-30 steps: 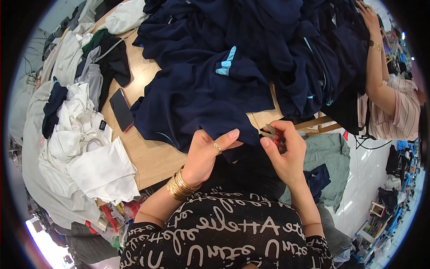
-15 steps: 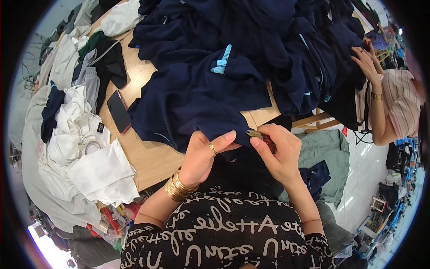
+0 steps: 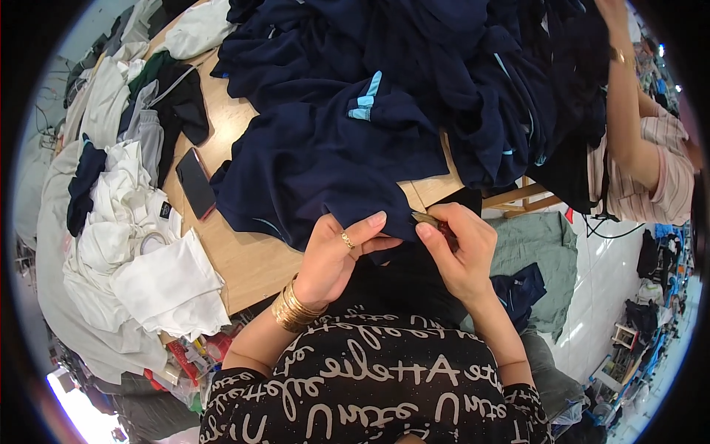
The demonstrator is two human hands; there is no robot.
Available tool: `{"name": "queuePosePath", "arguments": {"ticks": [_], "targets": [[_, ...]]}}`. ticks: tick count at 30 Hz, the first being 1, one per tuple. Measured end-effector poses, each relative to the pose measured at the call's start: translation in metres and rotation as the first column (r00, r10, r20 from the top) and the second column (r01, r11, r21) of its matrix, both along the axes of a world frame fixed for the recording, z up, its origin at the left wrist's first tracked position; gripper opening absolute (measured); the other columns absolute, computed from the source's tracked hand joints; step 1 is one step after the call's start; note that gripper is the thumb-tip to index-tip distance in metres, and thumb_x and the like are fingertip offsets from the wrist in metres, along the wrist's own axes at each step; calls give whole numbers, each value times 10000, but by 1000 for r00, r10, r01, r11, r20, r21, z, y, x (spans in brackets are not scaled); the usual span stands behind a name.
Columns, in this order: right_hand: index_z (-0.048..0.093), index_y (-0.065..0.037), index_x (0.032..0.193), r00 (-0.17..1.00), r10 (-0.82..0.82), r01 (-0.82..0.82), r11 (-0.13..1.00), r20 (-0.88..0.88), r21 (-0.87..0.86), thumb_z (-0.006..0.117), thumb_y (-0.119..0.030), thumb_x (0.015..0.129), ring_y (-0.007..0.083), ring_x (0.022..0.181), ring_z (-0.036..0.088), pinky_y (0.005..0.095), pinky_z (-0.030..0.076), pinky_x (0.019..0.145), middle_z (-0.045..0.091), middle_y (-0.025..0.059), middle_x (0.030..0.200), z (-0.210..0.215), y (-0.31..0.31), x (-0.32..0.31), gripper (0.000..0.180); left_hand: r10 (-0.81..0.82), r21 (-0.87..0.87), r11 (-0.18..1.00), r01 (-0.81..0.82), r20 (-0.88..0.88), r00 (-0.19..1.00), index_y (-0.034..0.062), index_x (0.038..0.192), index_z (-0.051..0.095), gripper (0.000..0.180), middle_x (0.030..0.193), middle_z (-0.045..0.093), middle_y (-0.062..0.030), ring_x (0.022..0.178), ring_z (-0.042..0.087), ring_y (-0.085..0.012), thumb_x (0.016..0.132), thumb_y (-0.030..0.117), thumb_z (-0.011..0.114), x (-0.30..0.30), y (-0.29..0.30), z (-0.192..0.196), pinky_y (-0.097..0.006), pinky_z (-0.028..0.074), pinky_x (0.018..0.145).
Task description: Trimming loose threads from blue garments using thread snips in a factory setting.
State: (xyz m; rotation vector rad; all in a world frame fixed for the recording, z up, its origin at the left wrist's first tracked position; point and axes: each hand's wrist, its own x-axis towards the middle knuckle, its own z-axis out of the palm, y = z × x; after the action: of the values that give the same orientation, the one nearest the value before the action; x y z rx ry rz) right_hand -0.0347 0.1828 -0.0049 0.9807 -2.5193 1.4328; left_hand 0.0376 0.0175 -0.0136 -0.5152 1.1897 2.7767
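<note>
A navy garment [image 3: 318, 166] with a light blue tab [image 3: 364, 105] lies spread over the table's near edge. My left hand [image 3: 333, 251] pinches its near edge between thumb and fingers. Close by on the right, my right hand [image 3: 466, 248] is closed round a small pair of thread snips [image 3: 424, 218]. The metal tips point left and meet the garment's edge; whether they are closed on a thread is too small to tell. Most of the snips is hidden inside my fingers.
More navy garments [image 3: 481, 81] are heaped at the far side. A phone [image 3: 196, 185] lies on the wooden table [image 3: 255, 277], beside white clothes [image 3: 111, 222] and a tape roll [image 3: 153, 243]. At right is a co-worker's arm [image 3: 629, 111]. Green cloth [image 3: 543, 237] covers part of the floor.
The snips' tips look closer together and turned slightly, still at the garment's edge. My left hand has barely moved. The co-worker's arm has swung up and away toward the far side.
</note>
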Motion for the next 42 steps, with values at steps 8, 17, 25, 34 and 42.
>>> {"name": "queuePosePath", "arguments": {"ticks": [8, 17, 25, 34, 42], "targets": [[595, -46, 772, 992, 10, -2, 998, -124, 66, 721, -148, 722, 169, 492, 462, 273, 361, 459, 523, 26, 592, 3, -1, 0, 170, -15, 93, 996, 11, 39, 999, -32, 1004, 613, 212, 1012, 641, -98, 914, 618, -159, 901, 142, 548, -1, -1, 1, -365, 511, 848], [599, -54, 777, 983, 21, -4, 996, -185, 90, 721, -148, 715, 174, 507, 481, 275, 378, 470, 544, 19, 612, 4, -3, 1, 166, -34, 156, 987, 26, 49, 998, -43, 975, 624, 217, 1011, 643, -106, 926, 613, -160, 904, 146, 543, -1, 1, 5, -354, 496, 879], [598, -48, 753, 990, -3, 12, 998, -144, 60, 703, -118, 731, 165, 489, 474, 274, 368, 457, 528, 22, 595, 3, -3, 1, 128, -74, 202, 977, 67, 27, 997, -13, 1043, 594, 222, 1028, 632, -89, 925, 606, -162, 909, 156, 537, -1, -2, -2, -350, 498, 876], [588, -30, 851, 993, -74, 91, 977, 93, -194, 765, -151, 682, 119, 472, 409, 229, 337, 443, 526, 27, 636, -6, 2, 1, 273, -58, 277, 959, 50, 22, 998, -25, 1031, 598, 284, 984, 646, -103, 931, 611, -198, 942, 215, 476, -4, -2, 1, -367, 485, 885], [658, -45, 753, 888, 373, -399, 916, -270, -47, 734, -128, 690, 144, 447, 438, 273, 330, 419, 522, 22, 578, -12, 2, -6, 129, -55, 207, 977, 59, -27, 998, -49, 1013, 600, 334, 999, 642, -141, 939, 618, -220, 953, 248, 461, -1, 0, -4, -369, 487, 878]]}}
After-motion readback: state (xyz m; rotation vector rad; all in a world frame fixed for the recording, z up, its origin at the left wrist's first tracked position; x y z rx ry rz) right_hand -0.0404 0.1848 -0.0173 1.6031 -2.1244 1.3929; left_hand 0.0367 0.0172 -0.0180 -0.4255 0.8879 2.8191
